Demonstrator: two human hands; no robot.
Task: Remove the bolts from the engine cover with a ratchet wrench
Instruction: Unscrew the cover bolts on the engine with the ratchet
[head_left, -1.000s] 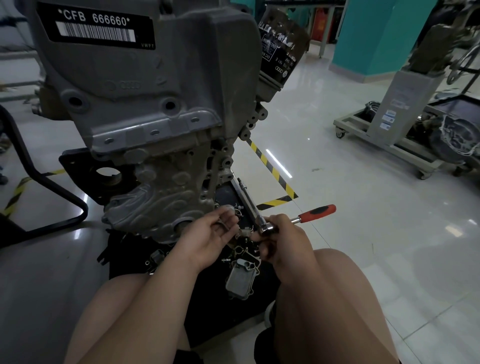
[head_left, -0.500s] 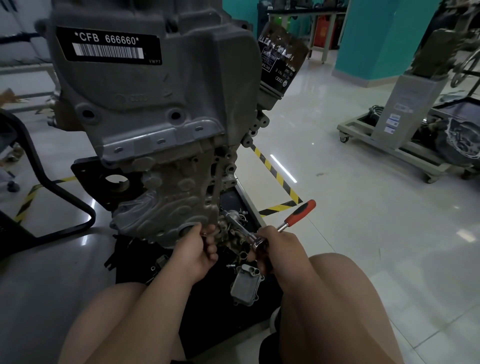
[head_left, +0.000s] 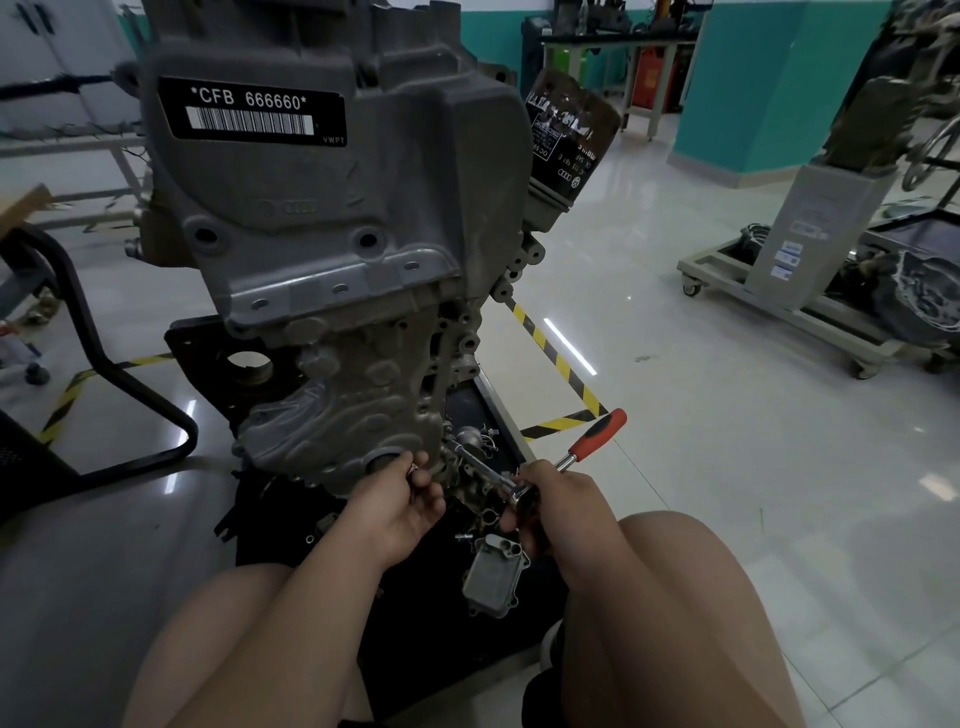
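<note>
Head view: both forearms reach forward from bare knees toward the foot of an upright engine (head_left: 337, 208). The left hand (head_left: 400, 504) is turned palm-in, its fingers curled up against the bottom rim of the engine cover (head_left: 353, 415), just beside the round opening at the cover's 6 o'clock. Something small and shiny shows at the fingertips; whether they pinch it cannot be told. The right hand (head_left: 561, 504) is wrapped around the ratchet wrench (head_left: 597, 434) at its head, knuckles up, wrist straight.

The wrench forms a bent line. Its red handle points away from the right hand toward 1 o'clock, over the floor. A bright extension bar runs from the head toward 10 o'clock and ends at the lower right corner of the cover, where its tip is lost among fittings. The two hands are near each other but apart.

At 6 o'clock of the hands, a grey finned part (head_left: 493, 571) lies on the black tray (head_left: 457, 639) among loose hardware. A dark oil filter (head_left: 566, 145) juts from the engine at 2 o'clock. Yellow-black tape (head_left: 550, 353) crosses the floor at 1 o'clock.
</note>
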